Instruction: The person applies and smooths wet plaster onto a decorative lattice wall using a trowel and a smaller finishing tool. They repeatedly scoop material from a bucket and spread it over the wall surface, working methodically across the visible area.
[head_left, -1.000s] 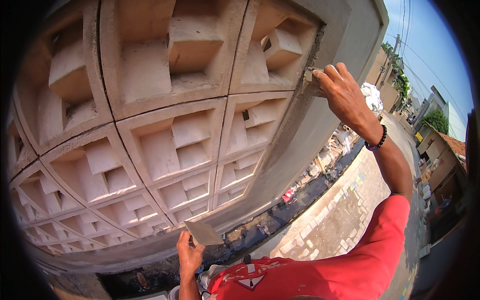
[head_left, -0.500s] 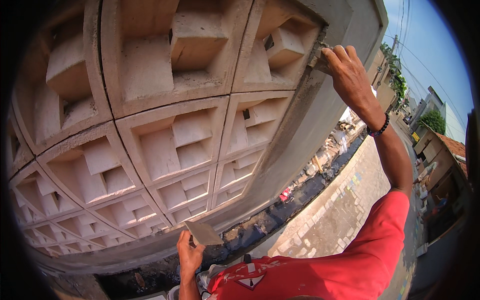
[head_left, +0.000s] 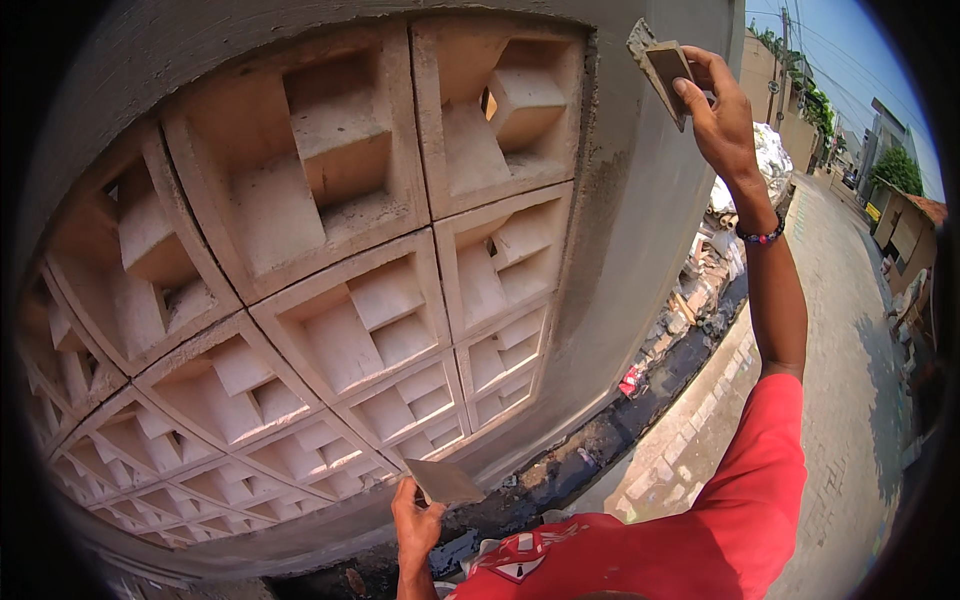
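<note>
My right hand (head_left: 728,115) is raised at the upper right, its fingers closed round a small flat trowel-like board (head_left: 658,78) with wet grey mortar along its edge. That tool is held off the smooth grey plaster (head_left: 640,215) beside the openwork blocks. Low in front of me, my left hand (head_left: 415,525) grips a flat grey plate (head_left: 447,481) by its near left edge, the plate tilted and close to the foot of the wall. Pale concrete ventilation blocks (head_left: 345,150) fill the wall to the left, with a rough mortar edge along their right side.
A dark, wet ditch (head_left: 575,470) runs along the wall's base. Rubble and bags (head_left: 705,265) lie beyond it, near a red scrap (head_left: 631,381). The paved lane (head_left: 835,400) stretches away on the right, with low buildings (head_left: 910,235) on its far side.
My right hand has drawn its tool away from the edge beside the top blocks, turning it upright. My view has shifted, and the left hand still holds the plate.
</note>
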